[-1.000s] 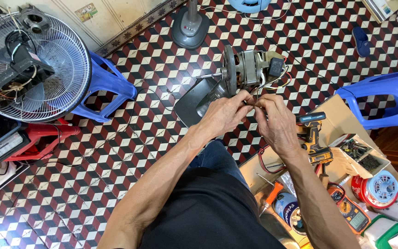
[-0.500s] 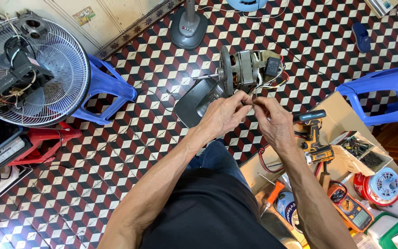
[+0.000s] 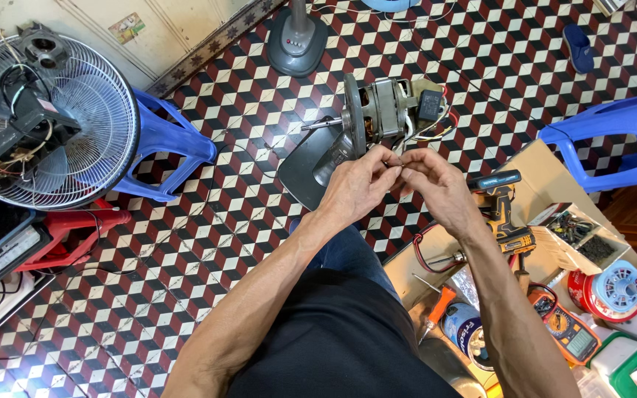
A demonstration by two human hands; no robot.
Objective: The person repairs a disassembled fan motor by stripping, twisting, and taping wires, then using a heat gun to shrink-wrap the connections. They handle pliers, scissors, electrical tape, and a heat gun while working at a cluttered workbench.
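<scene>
A bare fan motor (image 3: 381, 110) with a metal shaft and loose coloured wires (image 3: 436, 129) stands on a dark grey fan base (image 3: 300, 177) on the tiled floor. My left hand (image 3: 359, 184) and my right hand (image 3: 436, 180) meet just below the motor. The fingertips of both hands pinch thin wires that come from the motor. What lies between the fingers is too small to make out.
A fan cage (image 3: 46, 121) lies on a blue stool (image 3: 164, 140) at left, above a red stool (image 3: 68, 236). Another blue stool (image 3: 613, 140) stands right. A low bench (image 3: 547, 184) holds a cordless drill (image 3: 503, 210), a multimeter (image 3: 569, 332), a screwdriver (image 3: 436, 309) and a wire spool (image 3: 613, 287).
Both hands stay together on the wires below the motor; their fingers have shifted slightly. The view has drifted a little.
</scene>
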